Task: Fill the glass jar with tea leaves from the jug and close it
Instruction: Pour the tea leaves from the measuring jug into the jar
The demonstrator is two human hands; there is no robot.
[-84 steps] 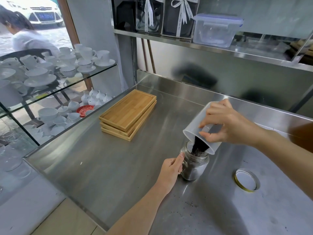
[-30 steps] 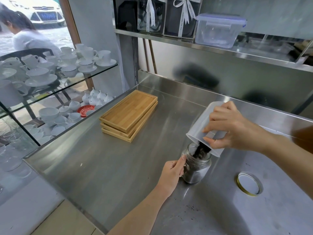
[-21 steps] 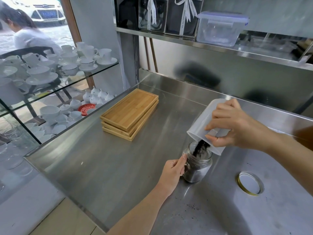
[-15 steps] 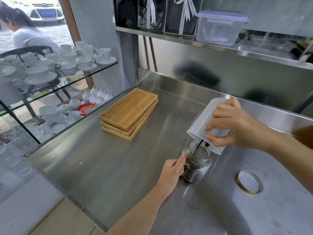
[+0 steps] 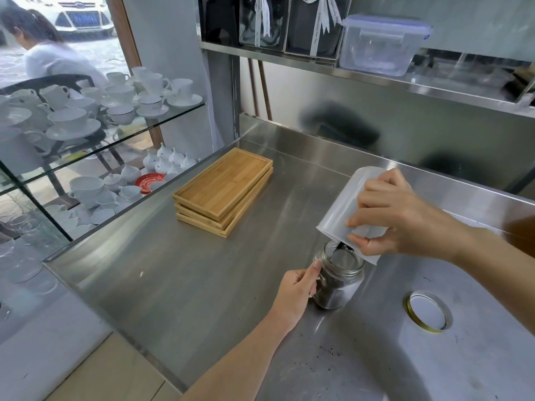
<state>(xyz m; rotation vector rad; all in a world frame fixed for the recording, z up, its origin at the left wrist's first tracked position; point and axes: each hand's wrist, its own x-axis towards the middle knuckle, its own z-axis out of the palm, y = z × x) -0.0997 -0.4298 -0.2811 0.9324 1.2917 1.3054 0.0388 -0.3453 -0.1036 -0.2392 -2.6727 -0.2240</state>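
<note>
A small glass jar (image 5: 340,280) stands upright on the steel counter, its lower part dark with tea leaves. My left hand (image 5: 298,292) grips the jar's left side. My right hand (image 5: 396,219) holds a translucent plastic jug (image 5: 343,211) tipped steeply, mouth down over the jar's opening. A thin dark trickle of tea leaves (image 5: 341,248) hangs at the jug's lip just above the jar mouth. The jar's gold-rimmed lid (image 5: 428,311) lies flat on the counter to the right, apart from the jar.
A stack of bamboo trays (image 5: 224,190) lies at the counter's back left. Loose tea crumbs (image 5: 333,353) dot the counter in front of the jar. Glass shelves with white cups (image 5: 86,111) stand to the left. A shelf overhead carries a plastic box (image 5: 382,44).
The thick stream of tea leaves from the jug has thinned to a trickle. The level of leaves in the jar has risen. Both hands have kept their grips.
</note>
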